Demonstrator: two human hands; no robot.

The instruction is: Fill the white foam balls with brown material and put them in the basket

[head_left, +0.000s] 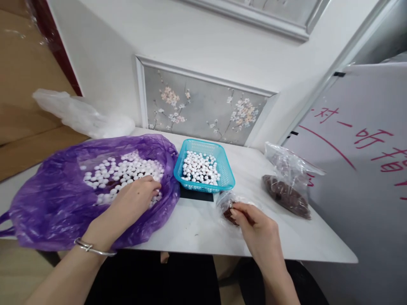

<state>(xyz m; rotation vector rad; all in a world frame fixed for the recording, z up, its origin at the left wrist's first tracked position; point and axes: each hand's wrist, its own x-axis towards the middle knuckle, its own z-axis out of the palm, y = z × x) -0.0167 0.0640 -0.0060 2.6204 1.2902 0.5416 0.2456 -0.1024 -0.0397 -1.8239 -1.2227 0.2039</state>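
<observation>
Head view: L hand (138, 192) is at the R side of the purple bag (54, 203), fingertips down among the loose white balls (136, 167). Its fingers are bent & close tog., narrow gap at most; can't tell if a ball is pinched there. Bracelet (92, 248) on that wrist, silver-coloured.

R hand (257, 220) is over the small clear bag (222, 207), thumb & index brought tog. at the brown bits (229, 215) inside; narrow too, but can't tell what, if anything, is btwn the tips. Small bag lies on the white bench (193, 235), nr its front edge.

Blue basket (227, 171) is btwn the two bags, just R of the purple one, w/ more white balls in it & a few dark bits showing btwn them. Black flat piece (197, 195) sticks out under basket's front.

Farther R on bench: big clear bag (286, 163), upper part see-thru, brown stuff (286, 197) in the bottom. Back L, crumpled clear plastic (85, 116) by a cardboard box (28, 63). Behind: framed flower pic (203, 106) on wall; whiteboard (359, 212) w/ red writing at far R.
</observation>
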